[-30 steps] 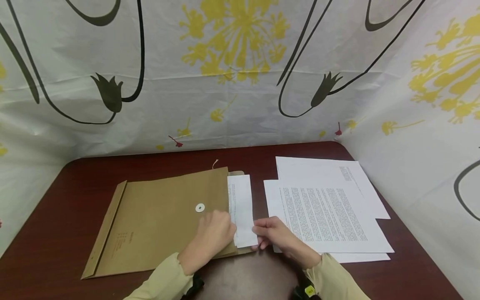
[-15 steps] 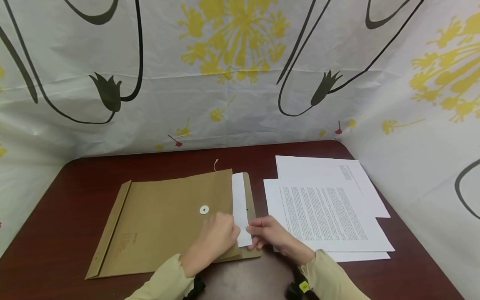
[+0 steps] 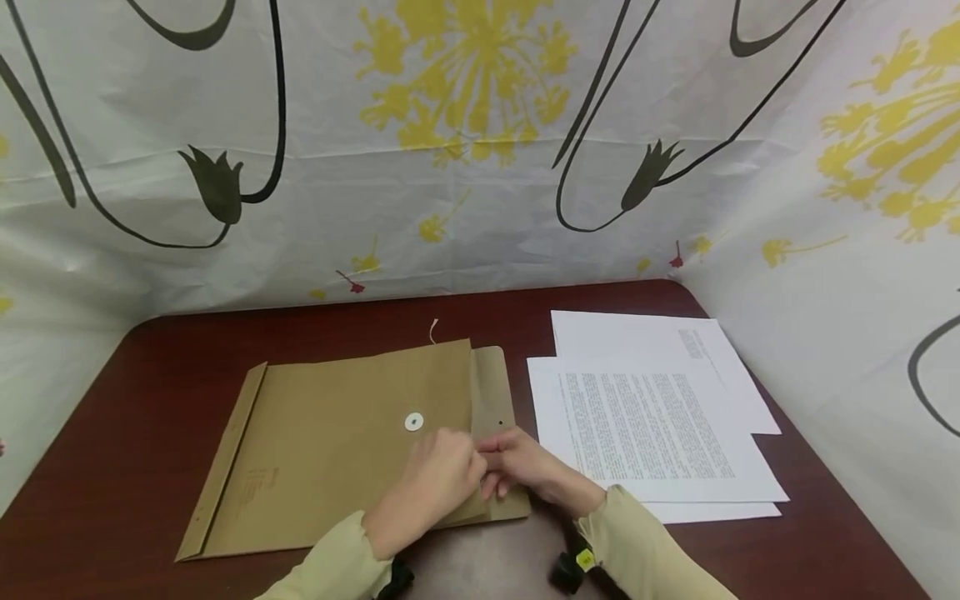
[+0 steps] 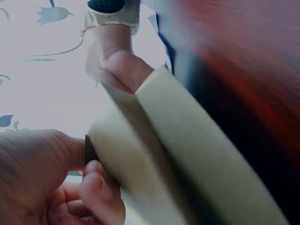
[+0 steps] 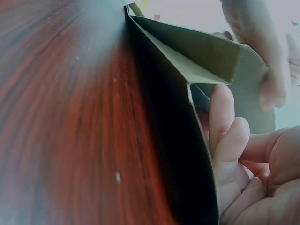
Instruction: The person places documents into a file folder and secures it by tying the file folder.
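Note:
A brown paper envelope [image 3: 330,442] lies on the table, its mouth and flap [image 3: 491,387] toward the right. My left hand [image 3: 442,477] pinches the upper layer at the mouth's edge between thumb and fingers, lifting it, as the left wrist view shows on the envelope [image 4: 136,154]. My right hand [image 3: 520,460] is at the mouth over the flap. In the right wrist view the fingertips of the right hand [image 5: 248,173] reach into the gap between the layers. Paper inside the envelope is hidden.
Several printed sheets [image 3: 652,425] lie overlapping on the right of the dark red table [image 3: 187,342]. A white button [image 3: 414,422] sits on the envelope, and a string end [image 3: 432,332] sticks out behind it. A patterned curtain [image 3: 465,208] stands around the table.
The folded white paper has slid left into the envelope and out of sight, my right hand moving left with it. The flap now shows bare. The envelope has shifted slightly right.

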`<act>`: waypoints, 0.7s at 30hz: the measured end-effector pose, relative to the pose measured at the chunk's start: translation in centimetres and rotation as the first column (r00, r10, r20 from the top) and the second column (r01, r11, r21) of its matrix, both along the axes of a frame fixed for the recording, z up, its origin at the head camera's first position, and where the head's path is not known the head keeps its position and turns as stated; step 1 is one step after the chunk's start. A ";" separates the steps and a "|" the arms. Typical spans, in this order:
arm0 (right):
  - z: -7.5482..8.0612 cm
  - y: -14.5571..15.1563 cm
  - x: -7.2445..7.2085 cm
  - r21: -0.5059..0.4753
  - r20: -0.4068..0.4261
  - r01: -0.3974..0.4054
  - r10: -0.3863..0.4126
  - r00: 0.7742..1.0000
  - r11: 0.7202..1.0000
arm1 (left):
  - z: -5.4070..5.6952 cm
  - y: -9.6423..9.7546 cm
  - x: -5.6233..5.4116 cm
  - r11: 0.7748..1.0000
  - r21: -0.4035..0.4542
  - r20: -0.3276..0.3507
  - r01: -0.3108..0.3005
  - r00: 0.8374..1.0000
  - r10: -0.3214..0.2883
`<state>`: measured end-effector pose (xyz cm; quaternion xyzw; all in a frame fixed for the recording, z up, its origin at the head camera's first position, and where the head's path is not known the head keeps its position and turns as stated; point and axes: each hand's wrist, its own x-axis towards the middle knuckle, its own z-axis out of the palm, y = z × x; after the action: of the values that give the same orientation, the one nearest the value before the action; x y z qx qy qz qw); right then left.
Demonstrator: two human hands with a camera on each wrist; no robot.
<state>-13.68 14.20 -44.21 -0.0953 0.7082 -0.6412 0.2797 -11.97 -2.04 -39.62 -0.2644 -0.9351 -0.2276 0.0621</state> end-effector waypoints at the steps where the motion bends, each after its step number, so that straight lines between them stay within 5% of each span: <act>1: -0.1 -0.1 -0.1 -0.005 0.010 0.005 -0.005 1.000 1.000 | 0.1 0.1 0.0 1.000 0.003 -0.002 -0.008 1.000 0.008; 12: 0.1 0.4 -0.7 0.033 -0.022 -0.005 0.006 1.000 0.999 | 0.1 0.1 -0.2 0.997 -0.026 -0.014 -0.076 0.997 0.075; 21: 1.2 5.3 -0.2 0.070 -0.119 0.073 -0.064 0.991 0.995 | -0.9 0.2 -0.5 0.987 -0.121 -0.069 -0.107 0.993 0.099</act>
<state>-13.84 19.52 -43.00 -0.0978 0.7495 -0.6171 0.2189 -12.51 -1.86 -40.47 -0.2262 -0.9574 -0.1572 0.0864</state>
